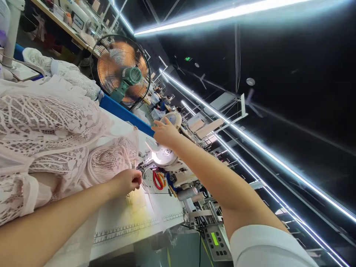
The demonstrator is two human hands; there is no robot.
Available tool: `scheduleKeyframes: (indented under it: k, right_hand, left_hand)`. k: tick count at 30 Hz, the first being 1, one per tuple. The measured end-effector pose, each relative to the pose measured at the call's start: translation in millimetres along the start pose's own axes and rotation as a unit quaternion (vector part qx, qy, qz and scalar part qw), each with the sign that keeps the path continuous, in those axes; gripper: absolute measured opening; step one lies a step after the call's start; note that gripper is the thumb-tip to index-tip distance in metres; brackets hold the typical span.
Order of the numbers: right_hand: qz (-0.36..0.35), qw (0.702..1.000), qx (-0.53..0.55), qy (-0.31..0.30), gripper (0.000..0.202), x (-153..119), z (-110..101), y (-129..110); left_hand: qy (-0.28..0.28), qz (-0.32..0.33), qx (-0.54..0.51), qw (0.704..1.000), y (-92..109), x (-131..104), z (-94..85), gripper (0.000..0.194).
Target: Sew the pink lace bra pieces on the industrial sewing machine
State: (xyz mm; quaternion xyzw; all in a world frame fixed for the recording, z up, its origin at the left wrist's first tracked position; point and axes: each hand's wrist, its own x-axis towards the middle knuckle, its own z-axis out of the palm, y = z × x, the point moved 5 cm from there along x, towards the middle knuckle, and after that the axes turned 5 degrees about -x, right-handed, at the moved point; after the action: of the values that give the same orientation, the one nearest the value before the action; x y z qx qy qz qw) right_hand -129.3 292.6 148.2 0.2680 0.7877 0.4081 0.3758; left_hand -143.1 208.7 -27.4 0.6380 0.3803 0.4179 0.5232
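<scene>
The view is tilted. My left hand [128, 181] is closed, fingers curled down, at the edge of a pale pink lace garment piece [109, 159]; what its fingers hold, if anything, is hidden. It is right beside the needle area of a lit sewing machine [162, 155]. My right hand [166, 134] is raised above the machine head with its fingers stretched apart. It overlaps a round cream disc [174, 119]; I cannot tell whether it touches it. Red-handled scissors [158, 180] lie on the machine bed near my left hand.
A large heap of pink lace [50, 122] covers the left side. Behind it stands a fan [122, 70] next to a blue edge [125, 116]. A ruler strip [125, 231] runs along the white table. Thread cones [187, 193] and a control panel [217, 241] are at the lower right.
</scene>
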Motion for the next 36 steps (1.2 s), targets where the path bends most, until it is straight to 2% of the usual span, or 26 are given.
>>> scheduleKeyframes:
  k: [5, 9, 14, 16, 20, 23, 27, 32, 36]
  right_hand:
    - [-0.013, 0.998, -0.01, 0.056, 0.037, 2, 7, -10]
    - [-0.026, 0.997, -0.016, 0.065, 0.035, -10, 1, -6]
    - [-0.021, 0.993, 0.022, 0.113, 0.032, -27, -21, 18]
    - [-0.032, 0.993, 0.035, 0.103, 0.029, -27, -24, 22]
    - [-0.049, 0.998, 0.004, 0.039, 0.026, -18, -16, 14]
    - [-0.045, 0.998, -0.028, 0.017, 0.03, -11, -10, 6]
    - [-0.031, 0.998, -0.046, 0.019, 0.035, -2, -5, 4]
    - [-0.079, 0.992, -0.094, 0.03, 0.035, 12, 6, -2]
    - [-0.083, 0.992, -0.088, 0.045, 0.037, 10, 11, -3]
  left_hand:
    - [0.074, -0.01, -0.003, 0.997, -12, 7, -20.5, 0.004]
    - [0.114, -0.021, 0.003, 0.993, -19, 10, -30.8, 0.005]
    - [0.12, -0.018, 0.015, 0.992, -18, 9, -30.4, 0.005]
    - [0.117, -0.019, 0.019, 0.993, -17, 8, -29.0, 0.005]
    - [0.098, -0.019, 0.014, 0.995, -13, 5, -25.7, 0.006]
    - [0.093, -0.019, 0.01, 0.995, -11, 4, -25.2, 0.008]
    - [0.096, -0.022, 0.012, 0.995, -11, 4, -26.3, 0.008]
    - [0.093, -0.025, 0.018, 0.995, -14, 7, -27.4, 0.004]
    - [0.088, -0.025, 0.016, 0.996, -15, 8, -27.9, 0.003]
